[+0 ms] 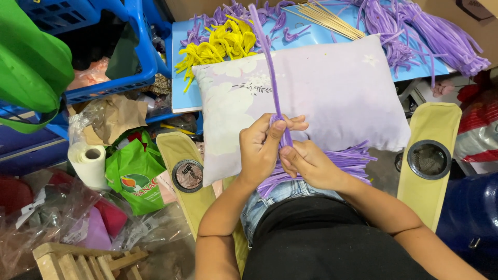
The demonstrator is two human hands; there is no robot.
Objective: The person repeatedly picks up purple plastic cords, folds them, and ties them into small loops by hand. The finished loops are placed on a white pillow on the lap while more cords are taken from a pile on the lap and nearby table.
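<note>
Purple pipe cleaner (273, 83) upright btwn both grips, left hand (262, 148) & right hand (306, 162) pinching its base

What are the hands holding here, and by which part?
Both hands, left hand and right hand, pinch a long purple pipe cleaner at its lower end; the rest stands up over the pillow.

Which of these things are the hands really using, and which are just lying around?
In use:
- left hand and right hand, both pinching the long purple pipe cleaner
- bundle of purple pipe cleaners on the lap
- pale floral pillow under the work

Lying about:
- yellow pipe cleaner pieces
- wooden sticks
- paper towel roll
- green bag
- blue crate
</note>
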